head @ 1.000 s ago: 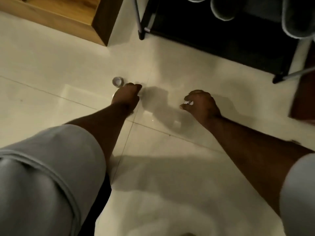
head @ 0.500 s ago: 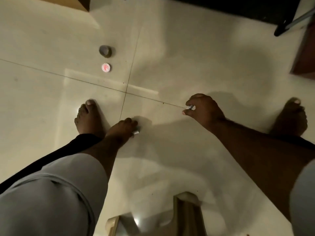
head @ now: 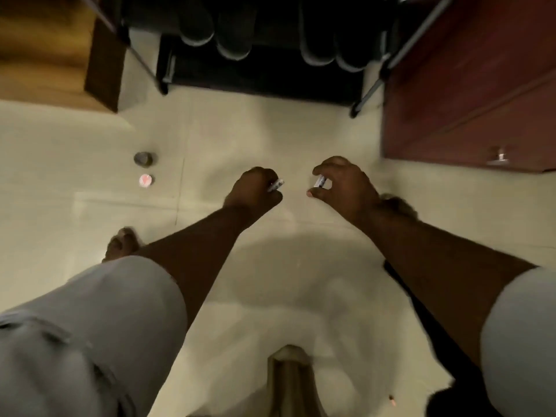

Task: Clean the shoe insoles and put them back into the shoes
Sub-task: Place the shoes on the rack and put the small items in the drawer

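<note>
On the left of the floor (head: 240, 130) sit a grey cap (head: 143, 158) and a pink lid (head: 145, 180). The left hand (head: 254, 189) pinches a small white thing (head: 276, 185), and the right hand (head: 343, 183) pinches another small white piece (head: 320, 182). The shoes (head: 231, 34) wait far away on the dark rack (head: 258, 76), with no insoles showing, and I think these tiny, loosely held bits could slip and roll away.

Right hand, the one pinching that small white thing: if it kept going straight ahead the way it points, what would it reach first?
Probably the black shoe rack ahead; only bare floor tile lies between it and the right hand. Depth is unclear.
</note>
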A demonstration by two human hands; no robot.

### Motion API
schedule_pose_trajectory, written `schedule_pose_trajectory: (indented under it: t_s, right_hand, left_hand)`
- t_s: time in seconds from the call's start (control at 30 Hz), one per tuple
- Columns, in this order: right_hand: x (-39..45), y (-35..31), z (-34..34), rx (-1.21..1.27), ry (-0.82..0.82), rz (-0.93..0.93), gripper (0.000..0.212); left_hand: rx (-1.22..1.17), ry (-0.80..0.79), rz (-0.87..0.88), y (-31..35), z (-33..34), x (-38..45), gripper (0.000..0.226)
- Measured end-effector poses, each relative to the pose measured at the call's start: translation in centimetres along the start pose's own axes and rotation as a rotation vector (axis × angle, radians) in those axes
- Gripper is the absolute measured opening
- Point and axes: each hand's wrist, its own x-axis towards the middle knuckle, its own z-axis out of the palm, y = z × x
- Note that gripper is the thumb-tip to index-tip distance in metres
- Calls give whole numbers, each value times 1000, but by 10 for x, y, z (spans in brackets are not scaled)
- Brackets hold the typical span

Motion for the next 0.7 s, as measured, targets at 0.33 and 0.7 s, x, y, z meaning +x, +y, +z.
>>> schedule_pose_trajectory:
  t_s: [0.33, 0.7]
  right_hand:
    - [-119, 76, -323, -182, 437, -101, 36]
    - [-82, 246, -424, -53, 694, 226, 45]
  left_hand:
    - [-17, 209, 683, 356, -40, 24, 30]
    - [545, 234, 757, 534, 41, 151, 26]
